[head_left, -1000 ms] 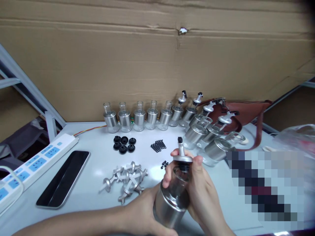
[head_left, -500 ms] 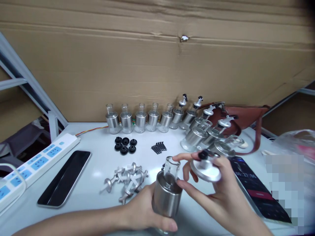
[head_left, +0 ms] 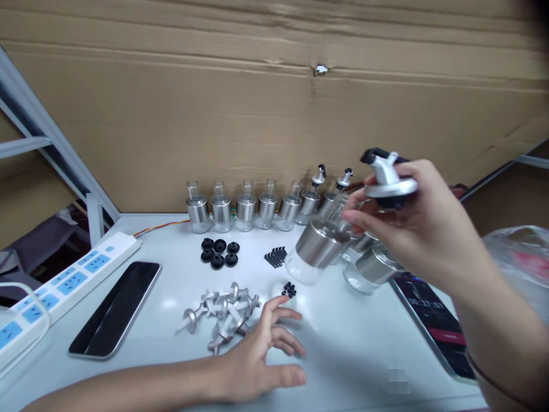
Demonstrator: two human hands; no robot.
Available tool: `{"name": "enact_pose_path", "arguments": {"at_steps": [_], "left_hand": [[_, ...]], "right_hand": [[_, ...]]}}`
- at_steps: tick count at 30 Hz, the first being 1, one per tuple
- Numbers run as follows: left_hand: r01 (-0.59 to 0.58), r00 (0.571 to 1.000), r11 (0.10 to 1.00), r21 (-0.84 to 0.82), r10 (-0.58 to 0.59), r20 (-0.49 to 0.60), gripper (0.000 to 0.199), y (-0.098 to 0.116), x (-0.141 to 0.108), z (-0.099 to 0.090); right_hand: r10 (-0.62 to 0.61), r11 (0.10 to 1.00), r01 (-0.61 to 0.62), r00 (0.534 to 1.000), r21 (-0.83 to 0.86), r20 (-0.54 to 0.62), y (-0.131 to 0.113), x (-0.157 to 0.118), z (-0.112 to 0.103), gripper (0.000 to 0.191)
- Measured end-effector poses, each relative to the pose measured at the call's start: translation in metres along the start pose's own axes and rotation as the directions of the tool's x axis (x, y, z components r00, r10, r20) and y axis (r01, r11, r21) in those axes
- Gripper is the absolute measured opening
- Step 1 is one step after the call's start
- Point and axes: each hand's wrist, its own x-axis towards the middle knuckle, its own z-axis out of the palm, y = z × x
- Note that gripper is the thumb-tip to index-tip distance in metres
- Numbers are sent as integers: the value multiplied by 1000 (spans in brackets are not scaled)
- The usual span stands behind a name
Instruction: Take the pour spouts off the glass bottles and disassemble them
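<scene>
My left hand [head_left: 261,355] is open above the table, fingers spread, beside a pile of silver spout parts [head_left: 227,312]. With its fingertips my right hand [head_left: 412,212] grips the neck of a glass bottle with a steel sleeve [head_left: 319,243], which leans to the right. A silver pourer top with a black lever [head_left: 388,180] is also held in that hand, near the palm. Just beyond the left fingers lie small black rings [head_left: 289,289]. Other sleeved bottles stand partly hidden behind the right hand.
A row of sleeved bottles [head_left: 221,210] lines the back. Black caps [head_left: 217,262] and thin black pieces [head_left: 275,257] lie mid-table. A dark phone [head_left: 115,309] and a power strip [head_left: 72,280] are at left, another phone [head_left: 433,323] and a plastic bag [head_left: 518,257] at right.
My left hand has let go of the bottle. My right hand has carried the bottle and the pourer top up and away, toward the bottles at the back right.
</scene>
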Motion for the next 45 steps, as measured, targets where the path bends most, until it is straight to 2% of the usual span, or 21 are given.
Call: {"name": "enact_pose_path", "arguments": {"at_steps": [3, 6, 8, 14, 19, 25, 27, 29, 30, 32, 34, 36, 39, 41, 45], "left_hand": [[37, 999, 999, 24, -37, 1, 74, 4, 0, 1], [77, 997, 997, 24, -77, -24, 59, 9, 1, 2], [76, 997, 997, 32, -75, -31, 52, 10, 1, 2], [79, 997, 995, 60, -78, -22, 43, 7, 0, 1], [89, 996, 993, 76, -87, -24, 42, 10, 1, 0], [88, 996, 993, 76, -87, -15, 39, 10, 1, 0], [88, 996, 994, 63, -87, -14, 39, 9, 1, 1], [91, 996, 995, 49, -91, -12, 39, 8, 1, 1], [93, 996, 995, 43, -92, -10, 40, 8, 1, 1], [96, 995, 995, 23, -96, -7, 44, 8, 2, 0], [94, 995, 995, -17, -95, -14, 50, 7, 2, -1], [87, 996, 994, -58, -89, -22, 54, 3, 3, -1], [77, 995, 990, -122, -84, -48, 64, 0, 4, -2], [110, 990, 988, -109, -119, -79, 63, 2, 4, -1], [225, 947, 974, -8, -220, -233, 58, 12, 4, -1]], "right_hand": [[25, 962, -13, 999, -274, 40, 15, 24, 3, 38], [107, 836, -38, 990, -548, 95, 26, 39, 11, 30], [143, 754, -17, 980, -656, 140, 35, 44, 15, 27], [160, 650, 53, 966, -758, 205, 57, 50, 22, 23], [167, 576, 98, 958, -812, 234, 60, 47, 22, 17], [199, 501, 75, 960, -862, 199, 67, 44, 23, 18], [134, 502, 88, 975, -861, 178, 71, 40, 26, 17], [-60, 548, 150, 988, -823, 139, 72, 30, 31, 18], [-192, 586, 206, 975, -784, 112, 71, 22, 34, 19], [-411, 664, 334, 910, -669, 47, 65, 0, 45, 18], [-522, 715, 485, 849, -504, 78, 56, -27, 58, 19], [-549, 745, 561, 823, -362, 146, 45, -54, 73, 26], [-557, 744, 598, 801, -297, 218, 35, -83, 90, 37], [-542, 751, 602, 797, -271, 267, 33, -92, 96, 38], [-521, 792, 597, 770, -126, 368, 35, -97, 96, 43]]}}
